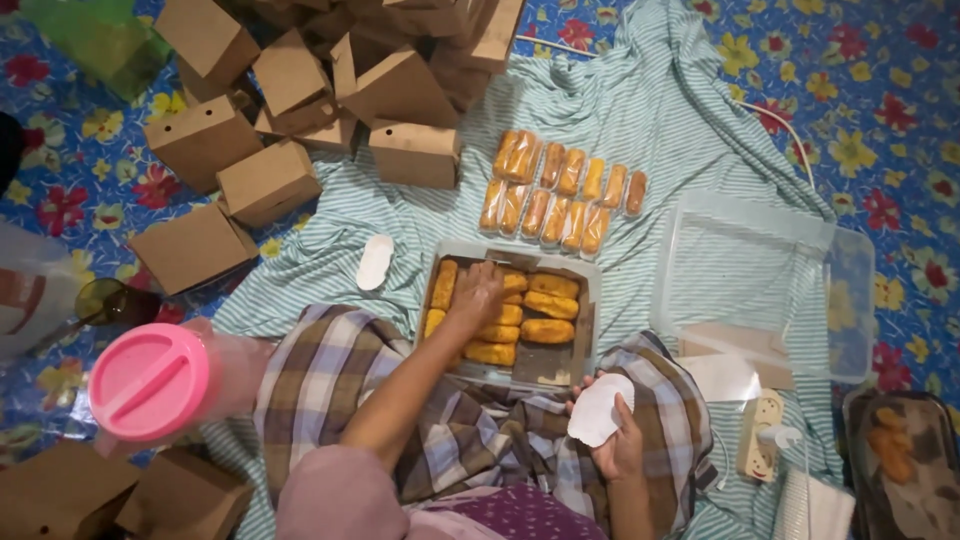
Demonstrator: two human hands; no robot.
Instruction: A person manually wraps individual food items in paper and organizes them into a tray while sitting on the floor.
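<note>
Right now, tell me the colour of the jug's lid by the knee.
Pink: the jug's lid shows plainly in the head view.

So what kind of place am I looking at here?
Likely a home floor used for packing snacks: a striped cloth over a floral mat, a tray of golden pastries, and piled cardboard boxes.

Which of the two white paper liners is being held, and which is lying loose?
The liner in the right hand is held above the lap. The other liner lies untouched on the striped cloth, left of the tray.
</note>
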